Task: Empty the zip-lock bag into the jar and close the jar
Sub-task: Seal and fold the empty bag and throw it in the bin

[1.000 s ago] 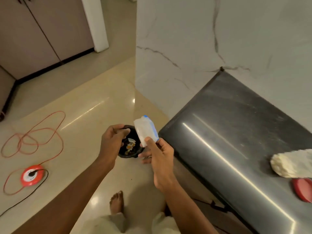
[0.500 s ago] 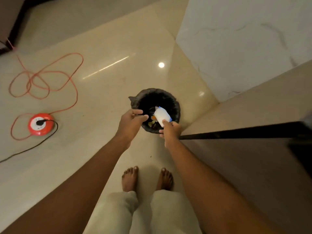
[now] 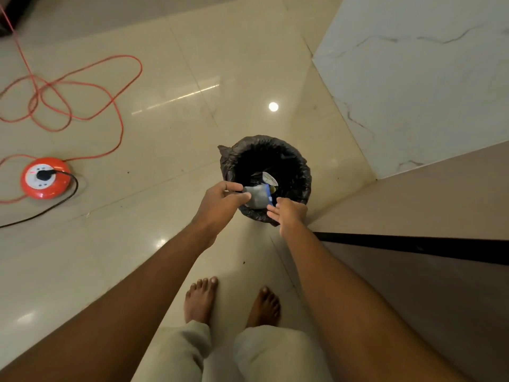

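The bag (image 3: 257,197), grey with a blue strip, lies over the open mouth of the black-lined bin (image 3: 292,164), between the two hands. The left hand (image 3: 221,201) has curled fingers, and its thumb and forefinger meet the bag's left corner; whether they pinch it cannot be told. The right hand (image 3: 289,213) is spread with straight fingers, its fingertips just beside the blue strip, gripping nothing. An orange cord reel (image 3: 45,178) sits well apart on the floor (image 3: 165,150).

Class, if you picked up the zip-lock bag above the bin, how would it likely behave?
Probably floppy: the zip-lock bag looks creased and bent over the bin. Likely very light: it looks flat, nearly empty. Unlikely to roll.
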`<action>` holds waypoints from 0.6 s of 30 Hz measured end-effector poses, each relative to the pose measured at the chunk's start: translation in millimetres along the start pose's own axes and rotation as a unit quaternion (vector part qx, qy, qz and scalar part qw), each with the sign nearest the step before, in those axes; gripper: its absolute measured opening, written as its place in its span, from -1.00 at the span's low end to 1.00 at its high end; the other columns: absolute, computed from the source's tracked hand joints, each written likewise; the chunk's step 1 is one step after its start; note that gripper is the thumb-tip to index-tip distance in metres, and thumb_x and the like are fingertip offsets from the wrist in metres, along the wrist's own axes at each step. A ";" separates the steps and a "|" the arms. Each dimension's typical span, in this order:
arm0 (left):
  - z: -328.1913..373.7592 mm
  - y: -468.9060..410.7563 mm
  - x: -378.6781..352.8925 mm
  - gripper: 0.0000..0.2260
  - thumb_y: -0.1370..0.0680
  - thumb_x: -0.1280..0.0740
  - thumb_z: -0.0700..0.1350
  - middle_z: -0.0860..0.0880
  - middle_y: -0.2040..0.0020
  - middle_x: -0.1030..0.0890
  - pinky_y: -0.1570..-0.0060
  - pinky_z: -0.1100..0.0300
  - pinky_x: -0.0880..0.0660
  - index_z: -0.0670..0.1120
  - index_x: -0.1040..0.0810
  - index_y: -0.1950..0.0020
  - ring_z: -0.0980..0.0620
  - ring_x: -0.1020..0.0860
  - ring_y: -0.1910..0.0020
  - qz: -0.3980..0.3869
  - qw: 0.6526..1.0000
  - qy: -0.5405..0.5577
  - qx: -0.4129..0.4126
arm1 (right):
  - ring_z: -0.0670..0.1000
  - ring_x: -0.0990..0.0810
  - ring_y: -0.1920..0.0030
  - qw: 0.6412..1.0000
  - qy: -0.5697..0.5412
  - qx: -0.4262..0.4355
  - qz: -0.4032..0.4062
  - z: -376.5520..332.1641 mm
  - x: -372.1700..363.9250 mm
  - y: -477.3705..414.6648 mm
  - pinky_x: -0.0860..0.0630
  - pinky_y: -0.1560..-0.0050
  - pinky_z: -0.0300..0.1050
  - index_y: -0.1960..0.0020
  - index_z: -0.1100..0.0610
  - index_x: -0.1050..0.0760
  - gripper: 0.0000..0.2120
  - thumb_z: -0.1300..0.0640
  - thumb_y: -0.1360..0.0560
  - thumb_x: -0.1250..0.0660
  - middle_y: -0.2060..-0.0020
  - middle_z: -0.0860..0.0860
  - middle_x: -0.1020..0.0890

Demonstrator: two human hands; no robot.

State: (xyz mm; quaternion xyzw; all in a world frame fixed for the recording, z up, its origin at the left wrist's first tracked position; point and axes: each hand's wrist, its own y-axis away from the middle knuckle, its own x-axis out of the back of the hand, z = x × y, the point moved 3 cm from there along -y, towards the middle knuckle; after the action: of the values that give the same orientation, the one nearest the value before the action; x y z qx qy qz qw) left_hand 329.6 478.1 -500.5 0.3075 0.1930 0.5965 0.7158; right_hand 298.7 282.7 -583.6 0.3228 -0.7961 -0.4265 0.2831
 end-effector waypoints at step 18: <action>213.5 324.2 13.3 -0.89 -0.65 -0.40 -0.13 0.06 0.01 -0.69 0.09 0.33 -0.50 -0.01 -0.67 -0.16 0.32 -0.63 0.11 -0.086 0.984 -0.113 -0.108 | 0.00 -0.76 0.24 0.964 0.007 0.264 0.037 -80.7 144.9 435.4 -0.69 0.22 -0.16 -0.11 0.16 -0.71 -0.86 0.19 -0.59 -0.41 0.20 0.05 -0.76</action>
State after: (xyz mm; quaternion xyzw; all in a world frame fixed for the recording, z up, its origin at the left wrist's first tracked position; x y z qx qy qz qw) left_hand 231.4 478.3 -124.7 0.2760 0.0706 0.5116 0.8106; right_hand 147.2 319.5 -144.6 0.3598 -0.8897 -0.1879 0.2089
